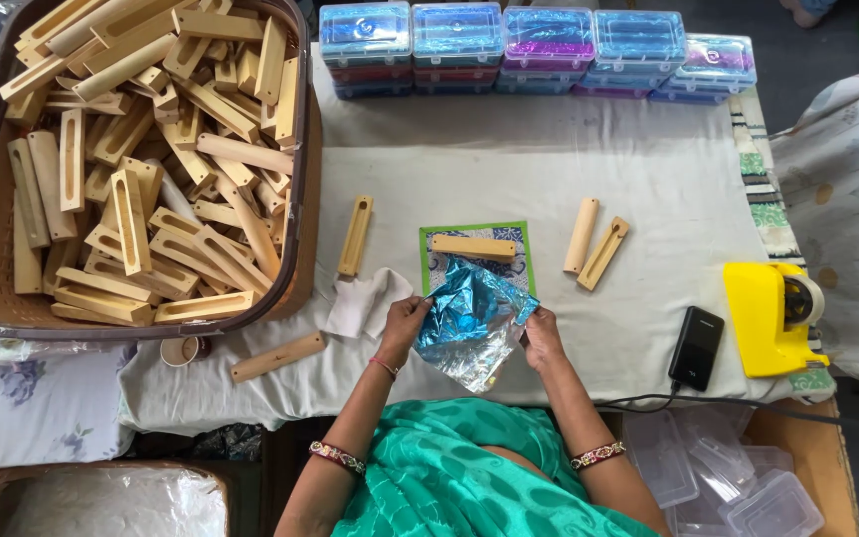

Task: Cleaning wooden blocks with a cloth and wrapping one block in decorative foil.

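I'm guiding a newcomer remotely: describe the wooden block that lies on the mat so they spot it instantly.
On the white-clothed table, find the green-edged mat above the hands. The wooden block lies flat across it, the only one on patterned cloth.

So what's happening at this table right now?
A person seated at a cloth-covered table holds a crinkled sheet of shiny blue foil between the left hand and right hand. Just beyond it, a wooden block lies on a green-edged patterned mat. More wooden pieces lie loose nearby, and a large basket on the left is full of them. Stacked plastic boxes line the far edge; a yellow tape dispenser sits at right.
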